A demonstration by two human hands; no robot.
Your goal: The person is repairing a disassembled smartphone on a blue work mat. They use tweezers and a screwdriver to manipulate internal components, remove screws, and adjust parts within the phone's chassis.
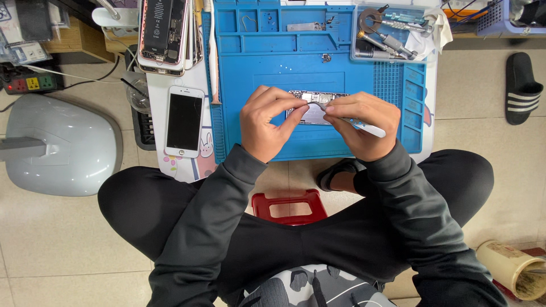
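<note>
A small silver phone part (pixel 314 108), a circuit board or frame piece, lies on the blue repair mat (pixel 273 57). My left hand (pixel 266 122) pinches its left end with thumb and forefinger. My right hand (pixel 364 122) grips a white pen-shaped tool (pixel 369 130) whose tip meets the part; the fingers also rest against the part's right side. Much of the part is hidden under my fingers.
A white phone (pixel 184 121) lies face up left of the mat, with an opened phone body (pixel 164 34) behind it. A tray of tools (pixel 389 34) sits at the mat's back right. A red stool (pixel 290 206), a grey lamp base (pixel 62 145), a power strip (pixel 28 84) and a black sandal (pixel 522 85) surround me.
</note>
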